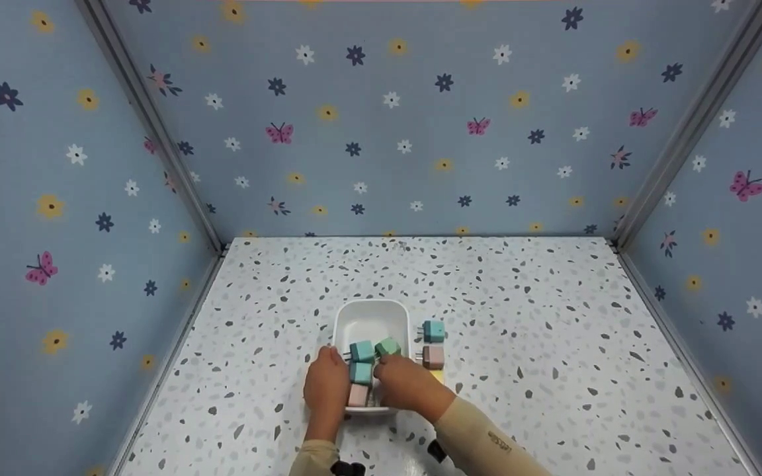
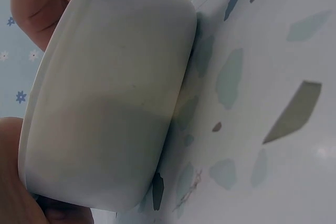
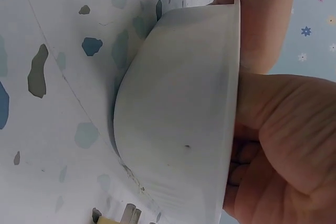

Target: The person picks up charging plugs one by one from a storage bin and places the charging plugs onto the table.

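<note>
A white plastic tub [image 1: 368,311] holds several small plug chargers: a teal charger [image 1: 362,351], a second teal charger [image 1: 360,373] and a pink charger [image 1: 358,395] lined up along its left side. My left hand [image 1: 327,387] grips the tub's left wall; the wrist view shows the thumb side and fingers [image 2: 63,214] around the tub. My right hand [image 1: 411,383] reaches over the right rim, with curled fingers pinching a tilted green charger [image 1: 387,347]. In the right wrist view the tub hides the fingertips.
Right of the tub, a teal charger [image 1: 434,331], a pink charger [image 1: 433,357] and a yellow charger [image 1: 437,376] form a column on the speckled table [image 1: 520,396]. The right hand partly covers the yellow one. Flower-patterned panels [image 1: 421,119] enclose the table at the back and sides.
</note>
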A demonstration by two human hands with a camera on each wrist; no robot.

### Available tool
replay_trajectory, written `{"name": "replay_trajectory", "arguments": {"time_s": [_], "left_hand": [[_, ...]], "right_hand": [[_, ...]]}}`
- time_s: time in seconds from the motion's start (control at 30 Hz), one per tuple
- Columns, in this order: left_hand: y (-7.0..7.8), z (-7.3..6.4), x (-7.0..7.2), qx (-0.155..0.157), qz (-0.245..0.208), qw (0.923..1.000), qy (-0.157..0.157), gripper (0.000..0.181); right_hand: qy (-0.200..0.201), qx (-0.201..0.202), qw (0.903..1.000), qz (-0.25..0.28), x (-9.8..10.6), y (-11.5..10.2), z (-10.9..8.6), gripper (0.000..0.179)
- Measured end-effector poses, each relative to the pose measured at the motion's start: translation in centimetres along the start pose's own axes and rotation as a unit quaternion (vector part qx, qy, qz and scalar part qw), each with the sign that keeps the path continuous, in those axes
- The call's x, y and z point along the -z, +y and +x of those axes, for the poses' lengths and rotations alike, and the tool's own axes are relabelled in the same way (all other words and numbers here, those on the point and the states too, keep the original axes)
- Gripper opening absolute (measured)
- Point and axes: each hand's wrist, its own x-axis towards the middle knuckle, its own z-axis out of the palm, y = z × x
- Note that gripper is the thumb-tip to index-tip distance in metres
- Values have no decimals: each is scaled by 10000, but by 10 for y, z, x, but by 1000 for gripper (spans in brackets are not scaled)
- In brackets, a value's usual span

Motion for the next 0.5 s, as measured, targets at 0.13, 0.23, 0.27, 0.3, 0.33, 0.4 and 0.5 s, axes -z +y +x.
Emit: {"name": "replay_trajectory", "arguments": {"time_s": [0.13, 0.23, 0.27, 0.3, 0.33, 0.4, 0.5], "left_hand": [[0, 0, 0, 31, 32, 10000, 29, 35], [0, 0, 0, 26, 51, 10000, 35, 35], [0, 0, 0, 26, 52, 10000, 35, 35], [0, 0, 0, 29, 46, 10000, 28, 36], [1, 0, 0, 33, 46, 10000, 31, 36], [1, 0, 0, 58, 42, 10000, 23, 36], [1, 0, -1, 84, 30, 10000, -3, 36]], "right_hand": [[-110, -88, 9999, 80, -1, -1, 2, 27], [-203, -159, 9995, 204, 0, -1, 3, 25], [-240, -187, 9992, 246, 0, -2, 4, 24], [-271, -218, 9990, 286, 1, -2, 4, 23], [-296, -250, 9987, 339, 0, -2, 5, 22], [-343, -315, 9980, 433, 0, -2, 5, 20], [-310, -301, 9981, 429, -3, -2, 6, 14]]}}
